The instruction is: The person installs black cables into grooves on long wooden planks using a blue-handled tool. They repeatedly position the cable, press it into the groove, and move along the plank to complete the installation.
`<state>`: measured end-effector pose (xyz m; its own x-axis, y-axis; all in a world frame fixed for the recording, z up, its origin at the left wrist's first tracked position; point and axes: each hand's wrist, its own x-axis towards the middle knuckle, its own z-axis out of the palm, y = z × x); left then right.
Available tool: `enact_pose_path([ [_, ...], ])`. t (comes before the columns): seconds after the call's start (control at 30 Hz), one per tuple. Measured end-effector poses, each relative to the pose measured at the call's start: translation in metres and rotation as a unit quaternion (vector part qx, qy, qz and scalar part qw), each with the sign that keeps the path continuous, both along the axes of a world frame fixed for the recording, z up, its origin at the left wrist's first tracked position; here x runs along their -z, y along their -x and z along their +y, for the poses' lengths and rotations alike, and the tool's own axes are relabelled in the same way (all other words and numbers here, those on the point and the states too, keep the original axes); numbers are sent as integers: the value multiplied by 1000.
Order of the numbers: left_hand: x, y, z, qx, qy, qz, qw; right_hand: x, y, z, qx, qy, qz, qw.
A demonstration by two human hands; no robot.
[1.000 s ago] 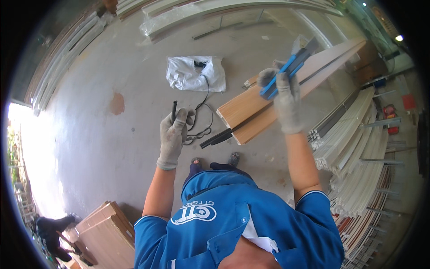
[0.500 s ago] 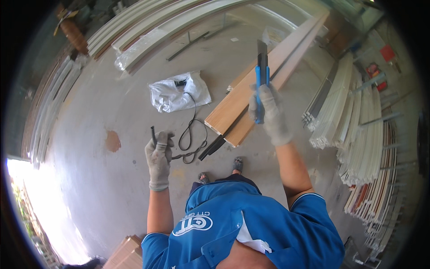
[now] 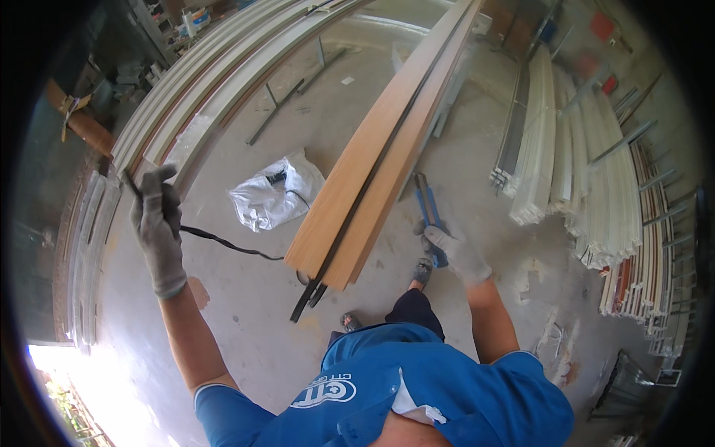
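Clearly, the left hand (image 3: 159, 237) pinches a black strip (image 3: 232, 245); the right hand (image 3: 460, 252) grips a blue-handled tool (image 3: 427, 208).

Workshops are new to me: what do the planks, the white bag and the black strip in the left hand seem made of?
Planks: wood or wood-look board, matte; tan and faintly streaked. White bag: probably plastic, slightly shiny, with bright creases. Black strip: perhaps rubber or soft plastic, dull; it curves gently.
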<state>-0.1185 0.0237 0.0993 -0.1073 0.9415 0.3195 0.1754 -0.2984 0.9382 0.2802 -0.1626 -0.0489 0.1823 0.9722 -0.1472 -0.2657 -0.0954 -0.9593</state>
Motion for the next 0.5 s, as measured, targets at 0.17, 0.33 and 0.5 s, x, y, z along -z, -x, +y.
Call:
enact_pose_path([
  [0.17,16,-141,39,159,-68,311,934,24,-80,7,109,10,73,991],
  [0.33,50,-250,36,189,-110,545,809,34,-176,5,57,-173,189,965],
  [0.5,66,-292,50,146,-74,565,808,44,-275,3,109,18,41,993],
])
